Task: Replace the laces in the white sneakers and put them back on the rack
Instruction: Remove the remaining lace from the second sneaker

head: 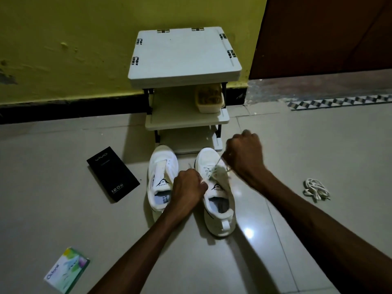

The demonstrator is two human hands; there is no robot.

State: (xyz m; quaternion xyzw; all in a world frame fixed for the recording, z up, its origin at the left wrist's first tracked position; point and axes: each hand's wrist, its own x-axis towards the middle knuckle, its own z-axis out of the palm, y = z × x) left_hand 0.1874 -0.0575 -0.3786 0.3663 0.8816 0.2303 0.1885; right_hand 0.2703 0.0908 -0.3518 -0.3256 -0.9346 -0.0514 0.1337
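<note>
Left hand (pixel 187 185), right hand (pixel 244 153) — fingers curled, apparently pinching lace (pixel 213 172) on right sneaker (pixel 206 158).

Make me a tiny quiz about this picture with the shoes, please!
1. True or false: the left hand and the right hand both grip the lace of one sneaker.
2. Which sneaker is it? A: the one nearer the black box. B: the one nearer the loose laces.
3. Fill in: the loose laces lie on the ___.
Key: 1 true; 2 B; 3 floor.
</note>
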